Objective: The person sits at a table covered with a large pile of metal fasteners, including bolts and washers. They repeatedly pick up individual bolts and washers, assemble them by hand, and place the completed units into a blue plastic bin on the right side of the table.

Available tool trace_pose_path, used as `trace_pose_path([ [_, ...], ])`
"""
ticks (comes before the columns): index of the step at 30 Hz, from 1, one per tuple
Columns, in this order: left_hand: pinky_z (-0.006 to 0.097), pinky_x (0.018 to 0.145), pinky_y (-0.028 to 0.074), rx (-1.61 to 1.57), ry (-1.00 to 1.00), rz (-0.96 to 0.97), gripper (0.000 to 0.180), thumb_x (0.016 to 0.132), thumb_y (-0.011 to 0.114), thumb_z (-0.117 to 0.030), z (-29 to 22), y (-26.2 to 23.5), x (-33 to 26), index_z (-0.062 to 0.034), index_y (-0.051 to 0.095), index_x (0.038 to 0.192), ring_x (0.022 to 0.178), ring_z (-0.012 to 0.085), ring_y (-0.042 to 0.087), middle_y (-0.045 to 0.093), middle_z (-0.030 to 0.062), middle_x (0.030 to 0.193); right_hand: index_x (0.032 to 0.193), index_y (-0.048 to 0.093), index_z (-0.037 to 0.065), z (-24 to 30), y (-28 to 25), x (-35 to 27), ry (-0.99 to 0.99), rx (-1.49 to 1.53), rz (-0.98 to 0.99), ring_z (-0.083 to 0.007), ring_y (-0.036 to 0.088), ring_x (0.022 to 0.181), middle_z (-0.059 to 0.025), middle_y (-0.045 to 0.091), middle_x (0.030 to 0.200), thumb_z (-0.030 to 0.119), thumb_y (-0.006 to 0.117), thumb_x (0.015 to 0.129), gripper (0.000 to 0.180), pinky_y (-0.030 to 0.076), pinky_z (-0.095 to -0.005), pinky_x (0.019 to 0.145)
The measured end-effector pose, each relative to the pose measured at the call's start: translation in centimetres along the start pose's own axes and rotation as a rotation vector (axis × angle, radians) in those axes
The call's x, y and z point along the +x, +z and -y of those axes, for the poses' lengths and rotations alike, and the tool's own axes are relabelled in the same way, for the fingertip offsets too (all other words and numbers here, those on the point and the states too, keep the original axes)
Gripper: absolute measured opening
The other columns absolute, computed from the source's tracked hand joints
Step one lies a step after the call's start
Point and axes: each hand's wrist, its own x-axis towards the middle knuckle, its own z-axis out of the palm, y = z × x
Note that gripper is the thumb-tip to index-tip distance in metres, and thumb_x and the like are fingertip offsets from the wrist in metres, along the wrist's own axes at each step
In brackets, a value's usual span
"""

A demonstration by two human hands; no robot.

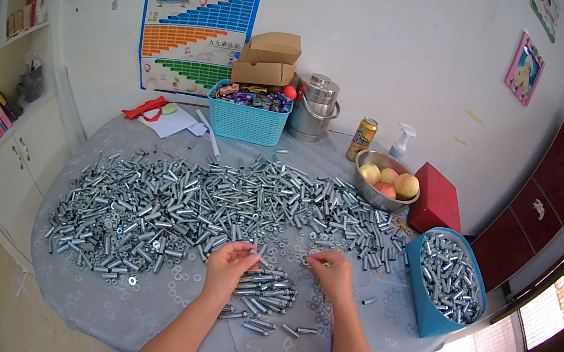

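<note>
My left hand [228, 270] is closed in a pinch in front of the metal heap; a small silvery part shows at its fingertips, too small to name. My right hand [332, 275] is also pinched, with what looks like a small washer [305, 261] at the tips. The hands are apart. Between and below them lies a pile of silvery metal tubes [265, 292], with a few loose tubes [306, 330] nearer me. Beyond spreads a wide heap of metal sleeves and bolts [173, 194]. Loose washers [185, 277] are scattered left of my left hand.
A blue bin [419, 291] full of metal tubes stands at the table's right edge. Behind the heap are a turquoise basket [246, 124], a steel canister [314, 110], a can [362, 139], a spray bottle [402, 141], a fruit bowl [376, 196] and a red box [440, 200].
</note>
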Motion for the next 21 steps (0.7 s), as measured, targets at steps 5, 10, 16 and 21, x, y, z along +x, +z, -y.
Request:
trace_pose_path([
  [5, 0.028, 0.069, 0.054, -0.074, -0.112, -0.05, 0.017, 0.079, 0.063, -0.001, -0.4, -0.2, -0.1, 0.0033, 0.058, 0.095, 0.073, 0.0188, 0.063, 0.062, 0.0108, 0.084, 0.087, 0.067, 0.001, 1.1, 0.1, 0.0, 0.24, 0.326, 0.147, -0.0088, 0.058, 0.073, -0.0035, 0.065, 0.08, 0.01, 0.07, 0.075, 0.015, 0.045, -0.0221, 0.063],
  [10, 0.03, 0.071, 0.056, -0.188, -0.195, -0.077, 0.016, 0.079, 0.064, 0.0, -0.4, 0.0, 0.0, 0.0047, 0.056, 0.091, 0.074, 0.0205, 0.064, 0.061, 0.0131, 0.086, 0.094, 0.064, 0.0, 3.4, 0.7, -1.0, 0.202, 0.746, 0.354, -0.0089, 0.059, 0.083, -0.0031, 0.065, 0.088, 0.004, 0.065, 0.08, 0.014, 0.046, -0.0205, 0.074],
  [16, 0.031, 0.071, 0.056, -0.228, -0.248, -0.031, 0.014, 0.079, 0.064, -0.001, -0.1, 0.0, -0.2, 0.0035, 0.056, 0.089, 0.076, 0.0216, 0.064, 0.061, 0.0127, 0.086, 0.095, 0.065, 0.0, 3.8, 1.7, -1.6, 0.169, 0.647, 0.391, -0.008, 0.058, 0.081, -0.0028, 0.065, 0.089, 0.005, 0.065, 0.08, 0.016, 0.045, -0.02, 0.074],
  [21, 0.032, 0.073, 0.055, -0.32, -0.3, -0.038, 0.013, 0.08, 0.064, -0.002, 0.2, -0.3, -0.2, 0.0033, 0.056, 0.088, 0.077, 0.0219, 0.064, 0.061, 0.0126, 0.086, 0.093, 0.068, 0.003, 5.0, 1.7, -2.1, 0.079, 0.46, 0.322, -0.0081, 0.056, 0.079, -0.0024, 0.065, 0.088, 0.008, 0.067, 0.079, 0.015, 0.044, -0.021, 0.071],
])
